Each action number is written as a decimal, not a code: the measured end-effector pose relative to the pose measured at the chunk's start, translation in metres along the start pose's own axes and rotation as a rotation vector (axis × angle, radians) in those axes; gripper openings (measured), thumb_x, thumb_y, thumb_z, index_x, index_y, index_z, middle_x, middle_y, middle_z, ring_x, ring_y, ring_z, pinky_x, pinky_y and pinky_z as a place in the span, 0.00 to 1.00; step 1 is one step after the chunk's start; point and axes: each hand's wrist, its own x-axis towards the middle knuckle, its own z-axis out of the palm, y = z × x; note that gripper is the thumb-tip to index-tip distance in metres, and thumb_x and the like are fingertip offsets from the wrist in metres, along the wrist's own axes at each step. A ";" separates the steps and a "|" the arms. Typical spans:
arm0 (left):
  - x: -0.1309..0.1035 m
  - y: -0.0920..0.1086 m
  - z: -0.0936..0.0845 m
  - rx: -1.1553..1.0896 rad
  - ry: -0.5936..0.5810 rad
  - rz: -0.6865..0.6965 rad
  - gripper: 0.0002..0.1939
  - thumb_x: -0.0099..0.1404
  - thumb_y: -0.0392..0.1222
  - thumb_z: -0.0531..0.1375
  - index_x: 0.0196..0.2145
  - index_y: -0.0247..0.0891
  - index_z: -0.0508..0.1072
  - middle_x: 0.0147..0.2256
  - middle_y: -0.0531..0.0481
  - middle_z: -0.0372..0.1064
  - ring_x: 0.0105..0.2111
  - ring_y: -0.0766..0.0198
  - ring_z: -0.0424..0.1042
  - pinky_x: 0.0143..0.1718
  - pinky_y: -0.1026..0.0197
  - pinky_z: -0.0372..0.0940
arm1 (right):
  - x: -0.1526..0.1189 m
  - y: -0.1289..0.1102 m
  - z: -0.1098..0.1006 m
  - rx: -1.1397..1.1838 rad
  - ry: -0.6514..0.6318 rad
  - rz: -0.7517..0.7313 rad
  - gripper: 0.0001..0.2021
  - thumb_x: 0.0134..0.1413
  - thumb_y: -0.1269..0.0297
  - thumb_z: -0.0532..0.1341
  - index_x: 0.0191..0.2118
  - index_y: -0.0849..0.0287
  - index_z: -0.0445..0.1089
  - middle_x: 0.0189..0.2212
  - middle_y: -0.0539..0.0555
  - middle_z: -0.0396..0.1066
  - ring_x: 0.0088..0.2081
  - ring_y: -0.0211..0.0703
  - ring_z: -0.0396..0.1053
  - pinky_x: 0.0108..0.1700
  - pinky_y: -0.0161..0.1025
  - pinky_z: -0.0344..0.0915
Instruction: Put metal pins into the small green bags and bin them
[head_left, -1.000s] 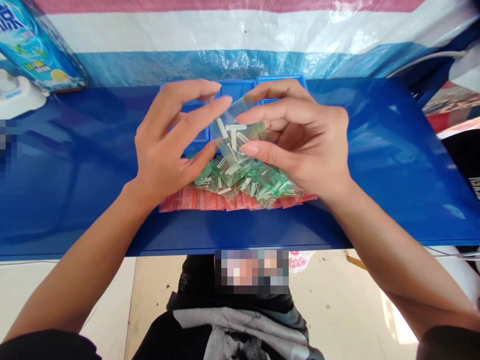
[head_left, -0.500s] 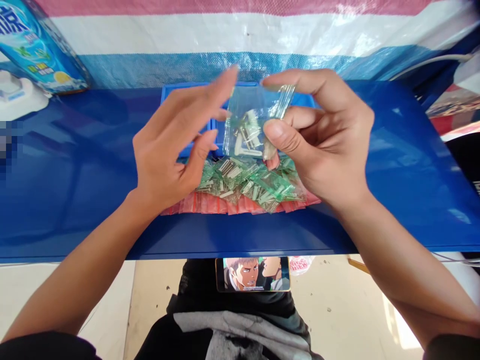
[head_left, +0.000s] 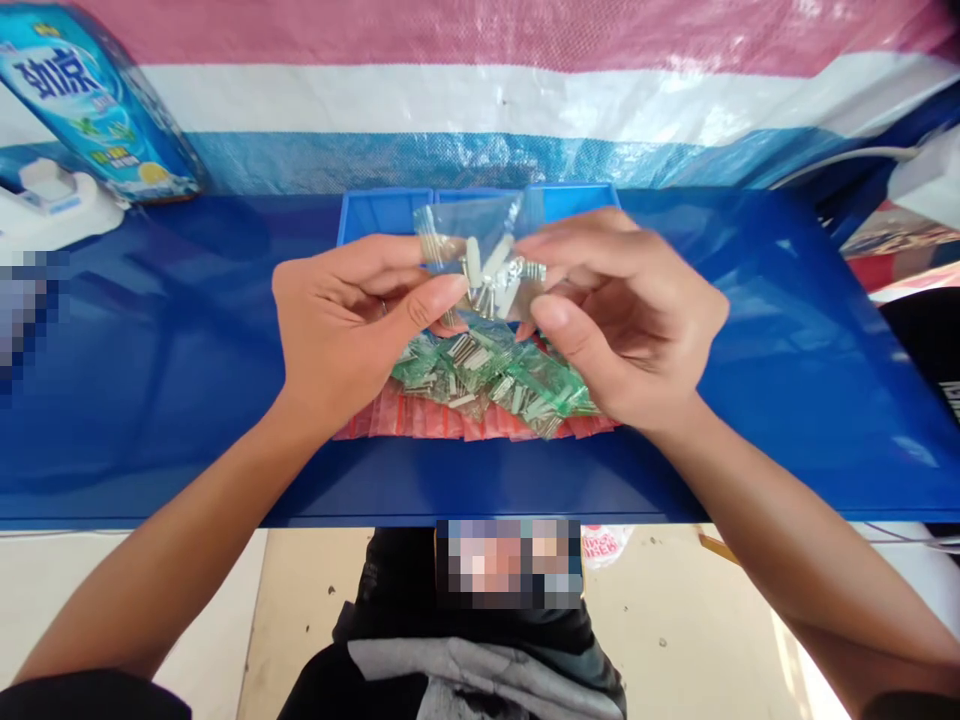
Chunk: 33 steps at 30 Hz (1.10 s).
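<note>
A clear plastic packet (head_left: 491,225) with white plug-like pieces and metal screws in it is raised over the blue table. My left hand (head_left: 352,320) pinches its left side between thumb and fingers. At the packet's right edge is my right hand (head_left: 630,310), its fingers curled and somewhat blurred, with the thumb apart from the index finger. Whether its index fingertip touches the packet I cannot tell. Below both hands lies a pile of similar packets (head_left: 480,370), some greenish, on a row of red-edged plastic bags (head_left: 420,418).
A blue divided tray (head_left: 386,210) sits behind the hands, partly covered by them. At the back left stand a blue detergent bag (head_left: 97,110) and a white device (head_left: 60,205). A phone (head_left: 510,562) lies on my lap under the edge of the blue table (head_left: 480,490).
My left hand has gone from open beside the packet to gripping its left side. My right hand has loosened its pinch. The packet has turned and shifted slightly left.
</note>
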 end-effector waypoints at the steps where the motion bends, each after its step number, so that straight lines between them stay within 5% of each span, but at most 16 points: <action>1: -0.001 0.001 0.001 0.018 0.001 -0.024 0.05 0.68 0.40 0.73 0.42 0.48 0.86 0.33 0.58 0.82 0.27 0.66 0.80 0.29 0.62 0.78 | 0.001 -0.001 0.001 0.019 0.008 -0.001 0.19 0.65 0.64 0.68 0.58 0.37 0.78 0.49 0.51 0.79 0.43 0.49 0.77 0.36 0.47 0.78; 5: -0.001 0.003 0.001 0.040 -0.022 -0.095 0.07 0.72 0.43 0.69 0.48 0.48 0.84 0.34 0.55 0.82 0.28 0.63 0.81 0.32 0.60 0.80 | 0.003 0.001 -0.001 -0.016 0.114 0.069 0.12 0.63 0.67 0.70 0.49 0.43 0.83 0.42 0.51 0.82 0.39 0.47 0.77 0.37 0.47 0.75; 10: 0.005 -0.005 -0.005 0.037 -0.011 -0.072 0.08 0.76 0.41 0.64 0.49 0.48 0.83 0.37 0.53 0.83 0.31 0.64 0.82 0.33 0.62 0.80 | 0.010 0.040 -0.046 -0.193 0.383 0.261 0.08 0.60 0.69 0.71 0.41 0.46 0.85 0.33 0.50 0.81 0.31 0.45 0.74 0.36 0.46 0.70; 16: 0.005 -0.007 -0.007 0.054 -0.005 -0.066 0.10 0.75 0.35 0.63 0.48 0.46 0.83 0.35 0.54 0.82 0.29 0.67 0.80 0.31 0.64 0.78 | 0.014 0.076 -0.076 -0.428 0.103 0.484 0.08 0.60 0.60 0.69 0.44 0.53 0.83 0.40 0.56 0.84 0.42 0.56 0.81 0.50 0.56 0.77; 21: 0.003 -0.005 -0.005 0.075 -0.038 -0.049 0.11 0.75 0.34 0.62 0.48 0.46 0.83 0.35 0.54 0.82 0.29 0.67 0.80 0.29 0.64 0.77 | 0.014 0.069 -0.070 -0.732 -0.091 0.315 0.15 0.65 0.52 0.67 0.51 0.51 0.82 0.53 0.59 0.80 0.60 0.66 0.73 0.68 0.68 0.62; 26: 0.005 -0.005 -0.007 0.117 -0.033 -0.037 0.11 0.75 0.35 0.62 0.47 0.47 0.83 0.34 0.55 0.82 0.29 0.66 0.80 0.30 0.63 0.78 | 0.007 0.065 -0.072 -0.800 -0.296 0.284 0.23 0.75 0.45 0.54 0.42 0.51 0.82 0.44 0.58 0.83 0.64 0.68 0.70 0.66 0.69 0.64; 30: 0.006 -0.005 -0.008 0.144 -0.029 -0.044 0.10 0.76 0.36 0.62 0.47 0.48 0.83 0.35 0.55 0.82 0.29 0.67 0.80 0.31 0.62 0.78 | 0.001 0.064 -0.070 -0.795 -0.457 0.352 0.29 0.77 0.41 0.47 0.58 0.53 0.78 0.57 0.61 0.79 0.74 0.72 0.56 0.71 0.82 0.49; 33: 0.006 -0.007 -0.008 0.154 -0.020 -0.031 0.09 0.77 0.38 0.63 0.46 0.49 0.84 0.35 0.58 0.82 0.29 0.67 0.79 0.31 0.61 0.77 | 0.005 0.054 -0.067 -0.816 -0.461 0.323 0.31 0.76 0.42 0.50 0.68 0.59 0.70 0.66 0.64 0.71 0.76 0.72 0.51 0.73 0.81 0.45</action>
